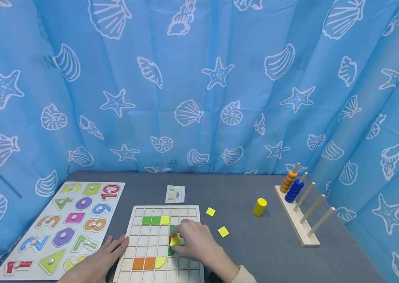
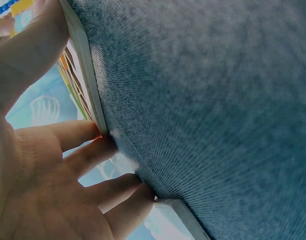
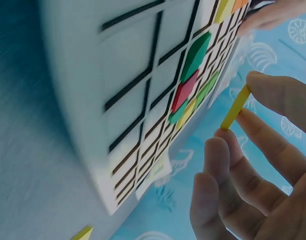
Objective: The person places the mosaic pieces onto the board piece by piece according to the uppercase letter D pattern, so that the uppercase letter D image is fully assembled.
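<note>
A white grid board (image 1: 149,240) lies on the table with colored tiles in some of its cells. My right hand (image 1: 195,239) is over the board's middle. Between its thumb and fingers it pinches a thin yellow tile (image 3: 236,107), raised off the grid. Beneath that hand, a red tile (image 3: 185,92) sits between two green tiles, one with a curved edge (image 3: 196,57). At the board's left edge, my left hand (image 1: 101,257) rests with its fingers extended, thumb and index finger touching the side. Orange tiles (image 1: 144,263) and a yellow rounded tile (image 1: 160,262) occupy a lower row.
Two loose yellow tiles (image 1: 210,212) lie right of the board, and a small pattern card (image 1: 175,194) behind it. A number-and-shape puzzle board (image 1: 116,196) takes up the left. Farther right are a yellow cylinder (image 1: 260,206) and a peg stand (image 1: 296,220) with orange and blue beads.
</note>
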A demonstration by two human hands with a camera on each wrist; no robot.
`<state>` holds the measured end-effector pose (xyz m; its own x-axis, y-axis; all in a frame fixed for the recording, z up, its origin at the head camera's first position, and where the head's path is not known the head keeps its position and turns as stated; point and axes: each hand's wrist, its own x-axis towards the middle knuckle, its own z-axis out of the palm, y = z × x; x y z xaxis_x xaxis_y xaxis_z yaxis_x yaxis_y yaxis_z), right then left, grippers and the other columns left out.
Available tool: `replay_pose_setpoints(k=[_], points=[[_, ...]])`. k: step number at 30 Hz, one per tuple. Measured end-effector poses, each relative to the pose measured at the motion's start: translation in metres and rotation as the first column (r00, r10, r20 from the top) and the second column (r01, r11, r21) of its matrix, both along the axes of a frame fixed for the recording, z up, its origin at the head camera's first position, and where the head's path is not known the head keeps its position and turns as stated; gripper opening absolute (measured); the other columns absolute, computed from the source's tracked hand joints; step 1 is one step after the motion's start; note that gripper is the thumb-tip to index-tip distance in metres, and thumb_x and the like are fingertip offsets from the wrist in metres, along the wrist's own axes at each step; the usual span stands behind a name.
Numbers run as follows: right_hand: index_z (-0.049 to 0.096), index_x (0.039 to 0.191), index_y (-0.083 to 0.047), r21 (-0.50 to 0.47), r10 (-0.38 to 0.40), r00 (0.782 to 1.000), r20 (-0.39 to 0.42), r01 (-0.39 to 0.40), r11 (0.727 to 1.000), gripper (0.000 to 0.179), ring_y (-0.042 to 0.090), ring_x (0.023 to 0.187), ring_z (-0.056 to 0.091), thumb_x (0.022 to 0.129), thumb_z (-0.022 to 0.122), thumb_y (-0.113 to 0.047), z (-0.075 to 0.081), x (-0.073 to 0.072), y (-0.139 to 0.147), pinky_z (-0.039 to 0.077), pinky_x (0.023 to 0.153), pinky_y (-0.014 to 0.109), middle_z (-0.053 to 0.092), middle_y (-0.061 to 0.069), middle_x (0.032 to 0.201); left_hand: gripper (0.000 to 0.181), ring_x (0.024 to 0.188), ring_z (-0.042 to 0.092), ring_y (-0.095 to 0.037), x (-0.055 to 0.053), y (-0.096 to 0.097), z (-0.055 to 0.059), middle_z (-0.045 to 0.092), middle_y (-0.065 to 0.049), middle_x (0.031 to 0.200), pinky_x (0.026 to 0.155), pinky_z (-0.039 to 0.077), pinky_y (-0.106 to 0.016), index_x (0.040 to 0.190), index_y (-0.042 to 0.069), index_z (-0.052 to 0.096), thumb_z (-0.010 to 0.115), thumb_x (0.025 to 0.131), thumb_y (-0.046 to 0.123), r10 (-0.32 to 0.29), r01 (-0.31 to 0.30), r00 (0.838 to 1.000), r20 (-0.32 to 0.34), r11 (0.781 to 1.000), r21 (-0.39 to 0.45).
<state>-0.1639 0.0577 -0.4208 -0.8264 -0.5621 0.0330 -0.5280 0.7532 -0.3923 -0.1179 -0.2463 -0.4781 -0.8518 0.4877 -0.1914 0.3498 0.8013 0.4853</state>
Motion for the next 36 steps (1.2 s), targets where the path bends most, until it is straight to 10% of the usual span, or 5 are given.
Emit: replay_pose_setpoints(k=[36], points=[[0.083, 0.097, -0.027, 0.122, 0.145, 0.985, -0.098, -0.133, 0.984, 0.022, -0.002, 0.071, 0.057, 0.077, 0.089, -0.033, -0.021, 0.006, -0.085, 0.039, 0.053, 0.018, 0.074, -0.013, 0.089, 0.113, 0.141, 0.020, -0.073, -0.002, 0.005, 0.003, 0.036, -0.030, 0.160, 0.100, 0.036, -0.080, 0.157, -0.003, 0.033, 0.085, 0.076, 0.057, 0.087, -0.084, 0.991, 0.098, 0.996, -0.031]])
